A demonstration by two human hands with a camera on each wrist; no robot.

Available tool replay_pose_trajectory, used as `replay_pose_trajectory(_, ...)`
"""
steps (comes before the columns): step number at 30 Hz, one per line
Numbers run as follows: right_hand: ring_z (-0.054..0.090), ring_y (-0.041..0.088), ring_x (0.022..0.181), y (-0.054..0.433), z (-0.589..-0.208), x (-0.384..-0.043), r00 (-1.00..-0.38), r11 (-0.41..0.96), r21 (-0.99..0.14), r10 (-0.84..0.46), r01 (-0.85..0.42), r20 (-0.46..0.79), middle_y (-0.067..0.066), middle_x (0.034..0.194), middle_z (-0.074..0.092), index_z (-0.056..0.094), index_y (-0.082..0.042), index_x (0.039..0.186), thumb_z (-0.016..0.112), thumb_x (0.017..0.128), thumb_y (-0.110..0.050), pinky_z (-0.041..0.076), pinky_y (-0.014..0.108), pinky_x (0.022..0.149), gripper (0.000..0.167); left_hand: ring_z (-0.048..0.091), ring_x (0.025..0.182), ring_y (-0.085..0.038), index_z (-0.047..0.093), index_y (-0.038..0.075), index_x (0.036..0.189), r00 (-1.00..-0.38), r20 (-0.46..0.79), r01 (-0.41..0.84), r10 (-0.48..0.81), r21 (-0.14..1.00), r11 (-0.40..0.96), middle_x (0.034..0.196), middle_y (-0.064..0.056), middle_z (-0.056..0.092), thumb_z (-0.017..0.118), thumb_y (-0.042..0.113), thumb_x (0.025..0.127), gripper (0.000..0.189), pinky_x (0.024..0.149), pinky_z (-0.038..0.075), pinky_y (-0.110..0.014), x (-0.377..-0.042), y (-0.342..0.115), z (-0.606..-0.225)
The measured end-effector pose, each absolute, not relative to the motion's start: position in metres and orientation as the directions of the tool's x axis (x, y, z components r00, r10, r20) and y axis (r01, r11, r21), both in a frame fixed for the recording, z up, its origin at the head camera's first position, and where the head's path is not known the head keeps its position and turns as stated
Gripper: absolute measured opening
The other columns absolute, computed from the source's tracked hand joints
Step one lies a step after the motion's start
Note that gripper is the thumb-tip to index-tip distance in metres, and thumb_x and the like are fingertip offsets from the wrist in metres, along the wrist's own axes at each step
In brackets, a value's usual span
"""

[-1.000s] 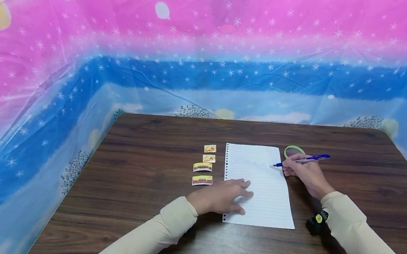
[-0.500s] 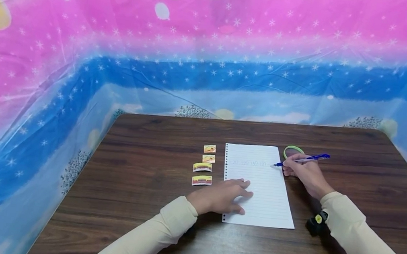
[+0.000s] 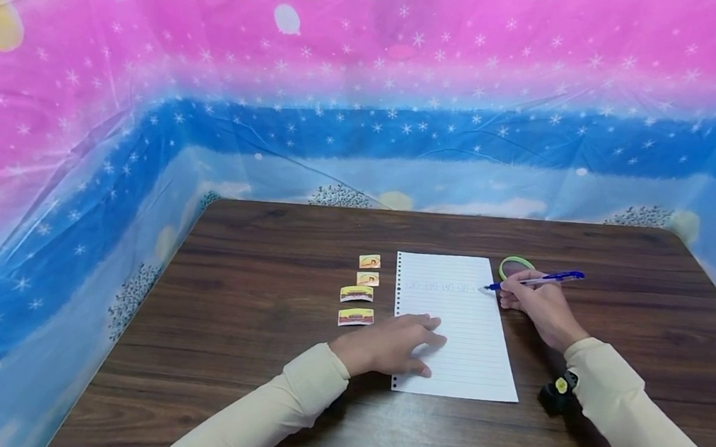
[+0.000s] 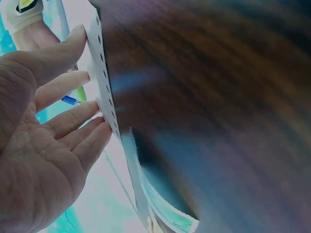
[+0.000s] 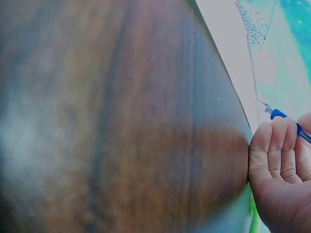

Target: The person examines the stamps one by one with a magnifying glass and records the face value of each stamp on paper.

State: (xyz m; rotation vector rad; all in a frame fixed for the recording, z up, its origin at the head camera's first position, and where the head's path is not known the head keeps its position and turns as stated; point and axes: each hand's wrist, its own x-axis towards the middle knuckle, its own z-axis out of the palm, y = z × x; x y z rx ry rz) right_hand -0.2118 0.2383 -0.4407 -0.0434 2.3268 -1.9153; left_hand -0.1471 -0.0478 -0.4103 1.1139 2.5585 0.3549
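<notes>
A lined sheet of paper (image 3: pixel 461 360) with punched holes down its left edge lies on the table. One row of faint handwritten numbers crosses its upper part. My right hand (image 3: pixel 539 307) pinches a blue pen (image 3: pixel 561 275) at the sheet's right edge, the tip at the end of that row. In the right wrist view the pen (image 5: pixel 278 114) pokes out past the curled fingers (image 5: pixel 274 141). My left hand (image 3: pixel 392 344) rests on the lower left of the sheet, fingers spread. The left wrist view shows those fingers (image 4: pixel 73 116) straight against the paper (image 4: pixel 104 82).
Several small yellow printed cards (image 3: pixel 355 317) lie in a column left of the sheet. A green ring, seemingly a tape roll (image 3: pixel 517 259), sits behind my right hand. The dark wooden table (image 3: pixel 251 271) ends at a pink and blue cloth backdrop (image 3: pixel 366 132).
My right hand and the pen have shifted slightly to the right along the written row. Another faint mark shows at the row's end. The left hand stays where it was.
</notes>
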Motion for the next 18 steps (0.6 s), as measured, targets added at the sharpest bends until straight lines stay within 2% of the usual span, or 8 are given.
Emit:
replay_pose_trajectory(9, 0.068, 0.010, 0.082, 0.2375, -0.4414, -0.2116, -0.992, 0.222, -0.973, -0.087, 0.067, -0.088, 0.006, 0.093, 0.070, 0.053, 0.004, 0.112, 0.064, 0.099, -0.017, 0.059, 0.026, 0.077, 0.027, 0.033, 0.149, -0.020, 0.051, 0.019, 0.151, -0.649, -0.256, 0.671, 0.717, 0.253, 0.697, 0.161, -0.005, 0.037, 0.074, 0.035, 0.094, 0.063, 0.115, 0.036, -0.033, -0.1473, -0.0427, -0.4059)
replay_pose_trajectory(18, 0.068, 0.010, 0.079, 0.2366, -0.4414, -0.2123, -0.994, 0.226, -0.973, -0.082, 0.052, -0.072, 0.005, 0.090, 0.070, 0.053, 0.004, 0.110, 0.062, 0.099, -0.015, 0.059, 0.025, 0.075, 0.023, 0.032, 0.149, -0.019, 0.051, 0.019, 0.151, -0.657, -0.257, 0.664, 0.708, 0.246, 0.706, 0.161, -0.005, 0.036, 0.074, 0.035, 0.093, 0.064, 0.115, 0.037, -0.033, -0.1456, -0.0421, -0.4042)
